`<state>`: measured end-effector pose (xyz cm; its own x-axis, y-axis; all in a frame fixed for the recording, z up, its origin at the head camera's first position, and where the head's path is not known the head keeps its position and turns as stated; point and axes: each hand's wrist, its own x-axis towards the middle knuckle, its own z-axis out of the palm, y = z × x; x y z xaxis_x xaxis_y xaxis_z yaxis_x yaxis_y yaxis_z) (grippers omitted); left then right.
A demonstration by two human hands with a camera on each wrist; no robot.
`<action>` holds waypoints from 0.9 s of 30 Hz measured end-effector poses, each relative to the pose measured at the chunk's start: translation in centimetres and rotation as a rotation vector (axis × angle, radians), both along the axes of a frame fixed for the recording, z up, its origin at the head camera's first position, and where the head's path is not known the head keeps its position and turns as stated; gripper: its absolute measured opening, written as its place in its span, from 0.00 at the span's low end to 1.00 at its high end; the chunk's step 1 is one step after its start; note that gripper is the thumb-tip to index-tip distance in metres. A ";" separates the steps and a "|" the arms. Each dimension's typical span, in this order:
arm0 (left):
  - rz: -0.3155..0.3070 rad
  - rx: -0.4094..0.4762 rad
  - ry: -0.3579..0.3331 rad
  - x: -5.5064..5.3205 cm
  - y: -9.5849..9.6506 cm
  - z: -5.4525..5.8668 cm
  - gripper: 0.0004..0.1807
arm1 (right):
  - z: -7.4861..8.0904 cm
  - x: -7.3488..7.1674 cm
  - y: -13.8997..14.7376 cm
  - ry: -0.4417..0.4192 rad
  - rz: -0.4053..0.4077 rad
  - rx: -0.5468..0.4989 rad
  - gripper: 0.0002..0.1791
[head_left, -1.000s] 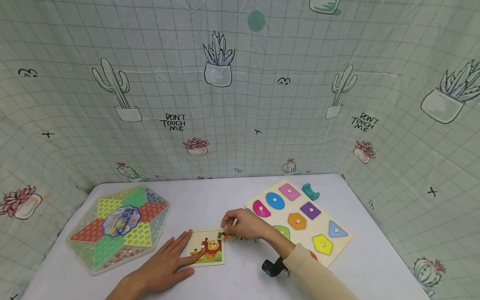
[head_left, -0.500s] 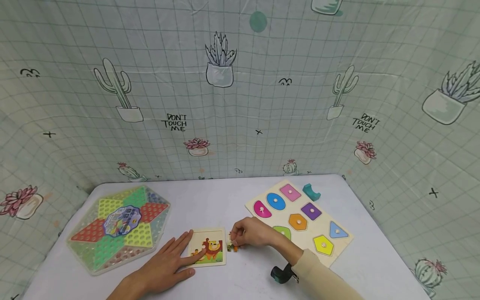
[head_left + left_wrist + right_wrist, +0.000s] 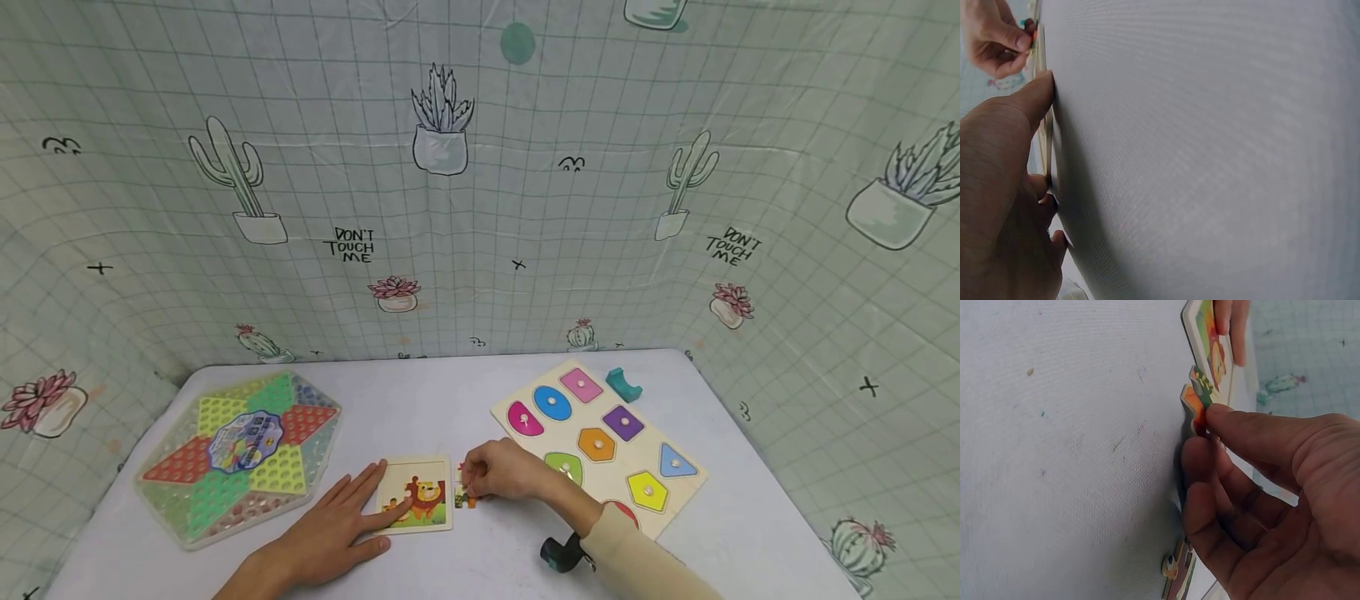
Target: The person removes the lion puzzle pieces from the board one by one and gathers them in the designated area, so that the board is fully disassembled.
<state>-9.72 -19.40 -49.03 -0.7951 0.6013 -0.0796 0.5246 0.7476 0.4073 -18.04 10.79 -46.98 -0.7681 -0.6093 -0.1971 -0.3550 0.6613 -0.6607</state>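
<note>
My left hand (image 3: 322, 527) lies spread over the left side of a small wooden jigsaw tray (image 3: 397, 477), fingers straight and touching it. A lion picture fills the tray's lower right part; bare wood shows above. Just off the tray's right edge, my right hand (image 3: 504, 472) pinches a jigsaw piece between thumb and index finger. The right wrist view shows the thumb on a green piece (image 3: 1201, 382), with an orange-red piece (image 3: 1192, 402) right against it; the fingers hide part of both. Another loose jigsaw piece (image 3: 1177, 573) lies below that hand.
A wooden shape board (image 3: 558, 437) with knobbed shapes lies behind and right of the right hand. At the back right sits a teal curved block (image 3: 623, 384). A hexagonal Chinese checkers board (image 3: 240, 454) is at left. A black device (image 3: 561, 553) is beside the right sleeve.
My right hand has drawn back rightward from the tray's top right corner, bringing a piece down to the loose pieces beside the tray. The left hand stays put.
</note>
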 end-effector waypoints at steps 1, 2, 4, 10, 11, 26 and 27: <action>0.000 0.000 0.000 0.0 0.0 0.0 0.29 | 0.0 0.0 0.0 0.013 0.001 0.011 0.06; 0.000 0.000 0.001 0.0 0.0 0.0 0.28 | 0.1 0.1 -0.1 0.023 0.004 0.019 0.06; 0.001 -0.002 0.001 0.0 0.0 0.1 0.28 | 0.1 0.1 -0.2 0.043 0.009 0.035 0.06; -0.003 0.000 0.000 0.0 0.1 0.1 0.28 | 0.3 0.4 -0.4 0.082 0.008 0.073 0.06; -0.004 -0.002 0.002 0.0 0.1 0.1 0.28 | 0.3 0.4 -0.4 0.084 0.005 0.075 0.06; -0.004 -0.010 0.008 0.0 0.1 -0.1 0.28 | 0.3 0.7 -0.7 0.115 -0.002 0.079 0.06; -0.003 -0.009 0.010 0.0 0.1 -0.1 0.28 | 0.3 0.8 -0.7 0.117 -0.002 0.079 0.07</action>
